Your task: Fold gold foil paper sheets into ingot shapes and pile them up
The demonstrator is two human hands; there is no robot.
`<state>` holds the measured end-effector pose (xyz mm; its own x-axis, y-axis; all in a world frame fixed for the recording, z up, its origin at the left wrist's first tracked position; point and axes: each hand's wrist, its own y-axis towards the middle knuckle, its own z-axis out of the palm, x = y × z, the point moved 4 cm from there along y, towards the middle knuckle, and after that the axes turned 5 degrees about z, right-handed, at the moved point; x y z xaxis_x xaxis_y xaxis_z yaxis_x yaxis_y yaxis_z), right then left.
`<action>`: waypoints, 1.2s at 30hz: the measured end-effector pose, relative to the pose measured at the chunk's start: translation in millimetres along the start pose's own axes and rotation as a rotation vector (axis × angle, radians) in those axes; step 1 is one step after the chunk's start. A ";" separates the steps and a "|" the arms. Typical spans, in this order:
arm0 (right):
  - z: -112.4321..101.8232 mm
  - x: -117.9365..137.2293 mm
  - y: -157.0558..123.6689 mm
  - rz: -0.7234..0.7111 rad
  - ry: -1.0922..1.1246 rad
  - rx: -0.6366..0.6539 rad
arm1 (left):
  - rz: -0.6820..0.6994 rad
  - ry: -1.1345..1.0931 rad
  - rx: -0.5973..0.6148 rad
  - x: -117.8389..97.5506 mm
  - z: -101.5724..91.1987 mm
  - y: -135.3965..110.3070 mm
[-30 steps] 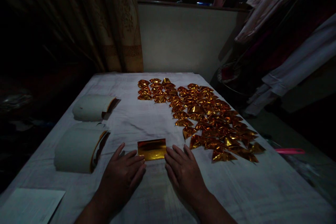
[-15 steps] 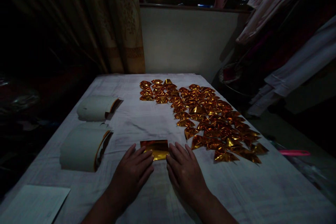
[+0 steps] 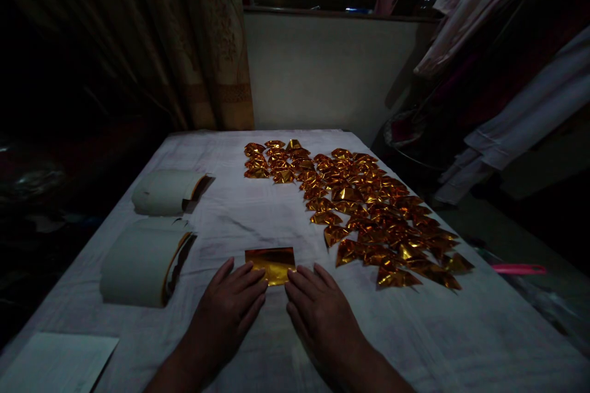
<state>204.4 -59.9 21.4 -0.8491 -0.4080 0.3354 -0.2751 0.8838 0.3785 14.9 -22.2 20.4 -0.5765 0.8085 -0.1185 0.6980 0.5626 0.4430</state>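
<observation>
A flat rectangle of shiny gold foil paper (image 3: 271,264) lies on the cloth-covered table before me. My left hand (image 3: 233,298) rests on its left near corner, palm down, with the fingers stretched out. On the right near corner lie the fingertips of my right hand (image 3: 318,304), also outstretched and palm down. Neither hand is closed round anything. Beyond and to the right spread many folded gold foil pieces (image 3: 369,196) with pointed ends, set close together in rough rows.
Two curved stacks of pale-backed sheets (image 3: 133,267) (image 3: 163,191) lie on the left of the table (image 3: 258,356). A white sheet or booklet (image 3: 59,362) is at the near left corner. Curtains (image 3: 198,43) hang behind, clothes (image 3: 530,104) at right. A pink handle (image 3: 519,269) shows beyond the right edge.
My right hand has shifted left and slightly nearer, its fingertips now over the foil's right near corner. My left hand stays on the left side. The view has moved slightly.
</observation>
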 end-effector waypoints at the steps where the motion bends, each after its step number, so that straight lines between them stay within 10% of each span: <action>1: -1.5 -0.8 0.4 0.004 0.001 -0.004 | 0.003 -0.002 -0.003 0.0 -0.5 -0.1; 36: 7.0 7.8 12.0 -0.082 -0.047 0.032 | 0.001 -0.014 0.000 -0.5 -4.7 -1.2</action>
<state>191.4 -50.9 22.5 -0.8433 -0.4684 0.2634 -0.3579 0.8552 0.3748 12.3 -24.1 24.1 -0.5697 0.8114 -0.1306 0.6985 0.5618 0.4432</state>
